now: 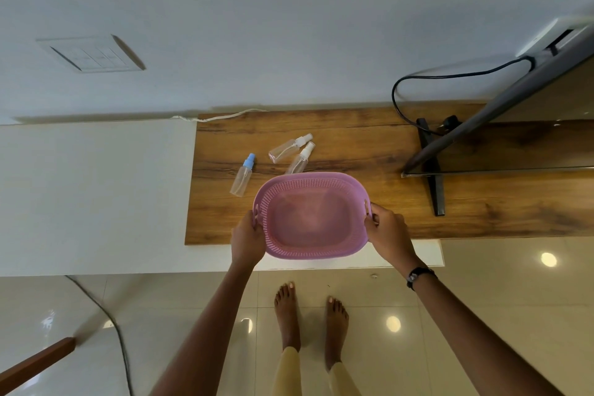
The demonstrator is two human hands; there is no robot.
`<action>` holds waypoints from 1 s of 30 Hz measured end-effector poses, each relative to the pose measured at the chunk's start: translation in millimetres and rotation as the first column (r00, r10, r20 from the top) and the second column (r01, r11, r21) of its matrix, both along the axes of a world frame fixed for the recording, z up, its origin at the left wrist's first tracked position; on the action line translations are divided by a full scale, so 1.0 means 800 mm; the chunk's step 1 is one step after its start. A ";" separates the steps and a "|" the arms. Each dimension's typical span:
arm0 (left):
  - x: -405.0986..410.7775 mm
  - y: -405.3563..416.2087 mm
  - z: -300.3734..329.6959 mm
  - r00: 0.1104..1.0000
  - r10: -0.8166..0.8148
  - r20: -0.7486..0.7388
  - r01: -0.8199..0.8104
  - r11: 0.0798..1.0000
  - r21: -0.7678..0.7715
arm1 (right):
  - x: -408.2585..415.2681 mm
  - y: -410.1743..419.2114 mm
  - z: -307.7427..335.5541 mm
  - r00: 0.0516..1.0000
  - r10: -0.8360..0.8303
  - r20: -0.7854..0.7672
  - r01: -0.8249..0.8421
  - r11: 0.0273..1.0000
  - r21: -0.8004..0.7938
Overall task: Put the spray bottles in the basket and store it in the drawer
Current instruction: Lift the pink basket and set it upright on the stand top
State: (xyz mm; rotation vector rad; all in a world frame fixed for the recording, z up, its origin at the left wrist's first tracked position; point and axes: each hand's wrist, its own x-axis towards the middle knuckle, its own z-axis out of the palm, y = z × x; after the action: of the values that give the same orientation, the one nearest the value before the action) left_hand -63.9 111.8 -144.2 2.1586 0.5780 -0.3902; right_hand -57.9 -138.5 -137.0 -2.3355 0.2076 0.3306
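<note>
I hold an empty pink perforated basket point(310, 182) over the front edge of a wooden cabinet top point(369, 199). My left hand point(247, 236) grips its left handle and my right hand point(387, 233) grips its right handle. Three clear spray bottles lie flat on the wood beyond the basket. One with a blue cap point(243, 174) lies to the left. Two with white caps point(290, 147) point(300, 161) lie side by side further back; the basket rim hides the base of the nearer one. No drawer front shows.
A TV point(501, 119) on a black stand point(434, 170) fills the right of the cabinet top, its black cable point(450, 75) looping behind. A white ledge point(96, 196) lies left. A switch panel point(93, 53) is on the wall. My bare feet stand on glossy tile crossed by a cord point(119, 331).
</note>
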 end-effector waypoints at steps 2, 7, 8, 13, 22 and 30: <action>0.002 0.000 0.001 1.000 0.000 -0.001 0.000 1.000 0.000 | 0.000 0.000 -0.001 1.000 -0.002 0.001 0.002 1.000 -0.004; 0.005 0.003 0.003 1.000 -0.020 0.010 0.020 1.000 0.018 | -0.003 0.003 -0.006 1.000 -0.022 -0.003 0.022 1.000 -0.009; 0.006 0.004 0.003 1.000 -0.025 0.013 0.025 0.999 0.022 | -0.003 0.003 -0.006 1.000 -0.023 -0.003 0.023 1.000 -0.008; 0.004 0.002 0.006 0.999 -0.044 0.021 0.043 0.999 0.026 | -0.004 0.001 -0.012 1.000 -0.022 -0.004 0.022 1.000 -0.003; 0.018 0.011 0.015 1.000 0.021 0.016 -0.021 0.999 -0.038 | 0.016 0.001 -0.005 0.989 -0.135 0.051 0.141 0.981 -0.131; 0.073 0.018 0.039 0.968 0.120 0.220 -0.114 0.993 -0.041 | 0.100 0.048 0.027 0.966 -0.151 0.209 0.152 0.988 0.007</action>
State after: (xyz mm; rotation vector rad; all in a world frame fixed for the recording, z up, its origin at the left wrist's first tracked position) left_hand -5.8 126.2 -112.6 2.0944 0.5656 -0.0900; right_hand 21.8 -100.3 -115.8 -2.3269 0.2831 0.0081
